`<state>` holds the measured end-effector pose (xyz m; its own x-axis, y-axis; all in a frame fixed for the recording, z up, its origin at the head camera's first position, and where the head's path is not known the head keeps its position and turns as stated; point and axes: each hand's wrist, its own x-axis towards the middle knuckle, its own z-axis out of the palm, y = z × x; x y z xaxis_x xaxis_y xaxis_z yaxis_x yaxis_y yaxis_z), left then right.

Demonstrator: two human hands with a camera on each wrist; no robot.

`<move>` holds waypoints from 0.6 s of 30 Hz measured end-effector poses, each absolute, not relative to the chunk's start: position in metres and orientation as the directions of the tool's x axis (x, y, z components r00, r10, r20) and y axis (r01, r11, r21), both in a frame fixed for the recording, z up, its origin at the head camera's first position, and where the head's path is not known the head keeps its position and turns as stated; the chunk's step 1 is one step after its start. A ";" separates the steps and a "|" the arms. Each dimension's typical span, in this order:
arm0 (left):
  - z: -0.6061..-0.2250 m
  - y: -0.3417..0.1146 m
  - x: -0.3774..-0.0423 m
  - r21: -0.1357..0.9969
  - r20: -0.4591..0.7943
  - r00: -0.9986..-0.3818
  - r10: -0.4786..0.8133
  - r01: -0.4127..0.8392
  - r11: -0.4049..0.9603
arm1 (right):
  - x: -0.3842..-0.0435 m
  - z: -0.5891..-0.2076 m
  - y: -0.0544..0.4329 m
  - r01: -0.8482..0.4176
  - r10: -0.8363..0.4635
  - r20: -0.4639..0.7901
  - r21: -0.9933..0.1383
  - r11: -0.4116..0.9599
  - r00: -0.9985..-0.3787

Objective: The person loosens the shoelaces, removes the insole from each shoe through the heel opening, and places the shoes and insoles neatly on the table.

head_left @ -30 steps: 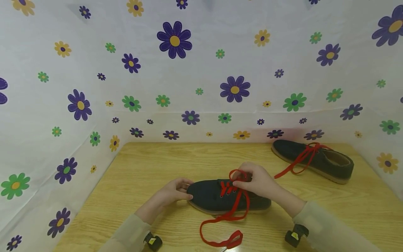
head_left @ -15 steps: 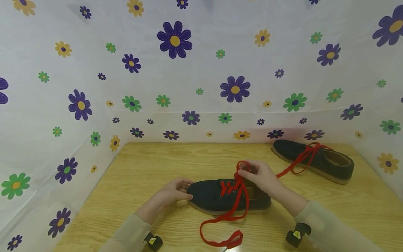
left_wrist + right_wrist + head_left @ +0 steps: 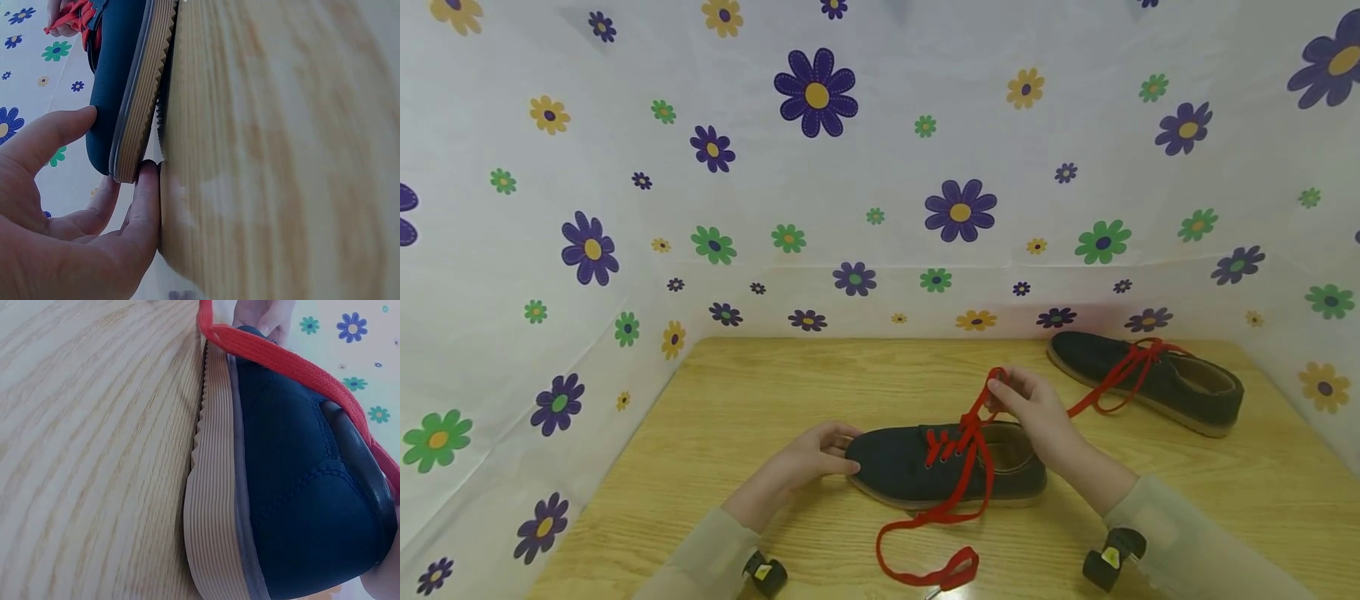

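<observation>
A dark navy shoe (image 3: 898, 462) with a tan ridged sole lies on the table, toe to the left. My left hand (image 3: 812, 457) holds its toe. In the left wrist view the thumb (image 3: 72, 125) presses on the upper while fingertips sit at the front edge of the sole. Above the shoe's opening, my right hand (image 3: 1037, 412) pinches a loop of red shoelace (image 3: 977, 410) and draws it up taut from the tongue. The other lace end trails over the shoe's near side onto the table; the right wrist view shows this red lace (image 3: 294, 367) crossing the navy side.
A second navy shoe (image 3: 1198, 396), its red lace (image 3: 1138, 358) tied in a bow, stands at the back right of the wooden table (image 3: 775, 383). A white flower-print cloth (image 3: 880, 150) encloses the back and sides. Black straps with small cameras sit on both wrists.
My right hand has moved up and to the right, pulling the red lace loop away from the shoe and uncovering the shoe's opening. The left hand stays at the toe.
</observation>
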<state>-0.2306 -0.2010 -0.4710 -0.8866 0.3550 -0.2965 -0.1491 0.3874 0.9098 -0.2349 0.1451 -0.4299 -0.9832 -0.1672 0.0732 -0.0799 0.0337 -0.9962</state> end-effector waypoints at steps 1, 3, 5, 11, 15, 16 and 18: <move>-0.471 -0.201 -0.230 0.909 -0.296 -0.887 0.355 -0.147 0.391 | -0.235 -0.430 0.145 -0.091 -0.179 0.083 -0.995 0.040 -0.980; -0.470 -0.201 -0.230 0.908 -0.294 -0.887 0.355 -0.144 0.394 | -0.235 -0.430 0.145 -0.125 -0.214 0.108 -0.990 0.067 -0.971; -0.470 -0.201 -0.230 0.907 -0.294 -0.887 0.355 -0.142 0.397 | -0.235 -0.430 0.145 -0.146 -0.250 0.115 -0.983 0.109 -0.962; -0.469 -0.200 -0.230 0.907 -0.296 -0.887 0.355 -0.144 0.396 | -0.236 -0.432 0.144 -0.207 -0.349 0.106 -0.941 0.267 -0.931; -0.469 -0.200 -0.230 0.904 -0.297 -0.888 0.351 -0.143 0.402 | -0.236 -0.433 0.142 -0.281 -0.395 0.123 -0.885 0.371 -0.910; -0.468 -0.200 -0.230 0.904 -0.298 -0.888 0.351 -0.144 0.402 | -0.236 -0.433 0.142 -0.311 -0.413 0.138 -0.868 0.387 -0.900; -0.468 -0.200 -0.230 0.905 -0.298 -0.888 0.351 -0.146 0.400 | -0.235 -0.433 0.141 -0.379 -0.449 0.175 -0.825 0.418 -0.876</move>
<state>-0.2296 -0.1998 -0.4680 -0.8878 0.3506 -0.2983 -0.1461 0.4000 0.9048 -0.2352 0.1411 -0.4332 -0.8763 -0.4489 0.1751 -0.3791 0.4181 -0.8255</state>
